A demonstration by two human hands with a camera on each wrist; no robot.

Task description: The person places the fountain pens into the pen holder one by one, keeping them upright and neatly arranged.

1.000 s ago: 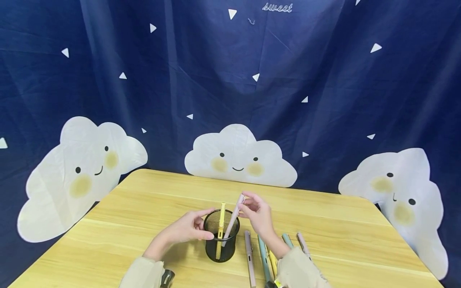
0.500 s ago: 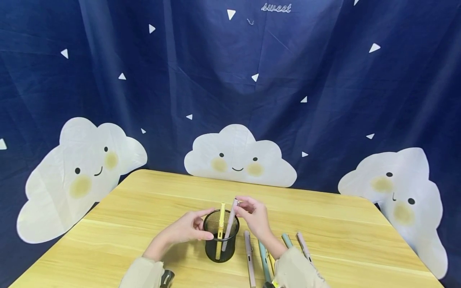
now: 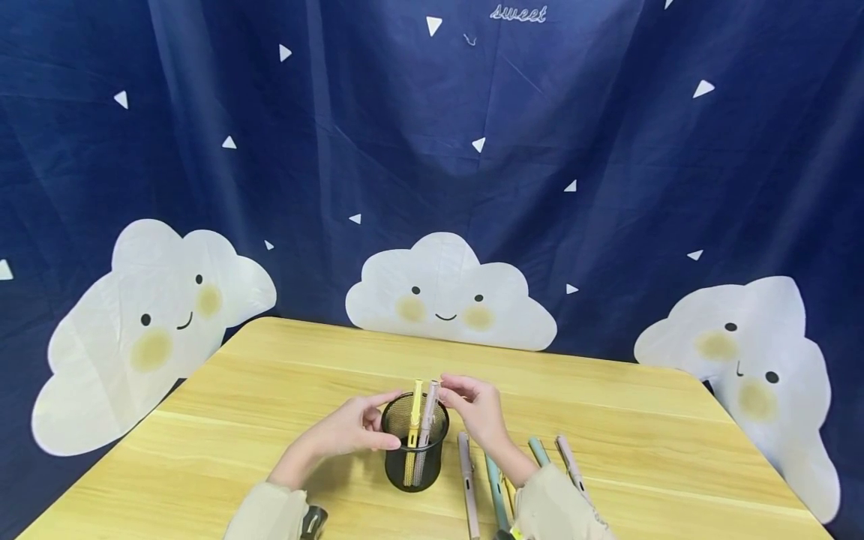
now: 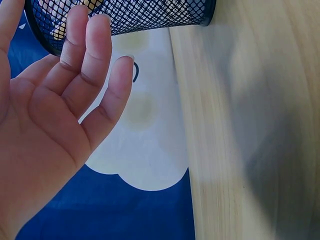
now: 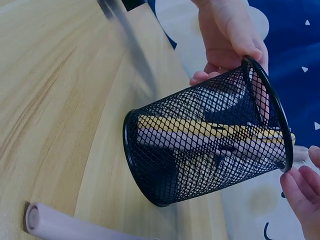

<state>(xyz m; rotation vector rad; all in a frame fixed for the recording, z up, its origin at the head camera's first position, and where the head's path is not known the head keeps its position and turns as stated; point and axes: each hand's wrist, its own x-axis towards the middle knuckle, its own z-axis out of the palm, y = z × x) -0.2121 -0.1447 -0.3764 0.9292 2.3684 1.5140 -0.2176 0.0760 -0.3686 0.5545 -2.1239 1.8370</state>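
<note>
A black mesh pen holder [image 3: 435, 461] stands upright on the table. My left hand [image 3: 347, 429] holds it by the rim, thumb in front and index finger behind; its other fingers [image 4: 97, 65] spread loosely beside the mesh in the left wrist view. Inside lean a yellow pen [image 3: 415, 420] and a pale lilac pen [image 3: 428, 420], side by side, caps above the rim. My right hand [image 3: 481, 409] is at the holder's right side, fingertips close to the lilac pen's cap. In the right wrist view its fingers [image 5: 302, 192] touch the rim, with a small gap to the lilac cap.
Right of the holder lie a lilac pen [image 3: 468, 484], a teal pen [image 3: 496, 487] and a yellow pen [image 3: 510, 491] partly under my right sleeve. Another teal pen [image 3: 538, 450] and lilac pen [image 3: 571, 463] lie farther right. A dark blue curtain [image 3: 405, 150] hangs behind the wooden table [image 3: 304, 360].
The lilac pen has gone down into the holder and now leans beside the yellow one. My right hand has come lower and left, and its fingers have let go of the pen.
</note>
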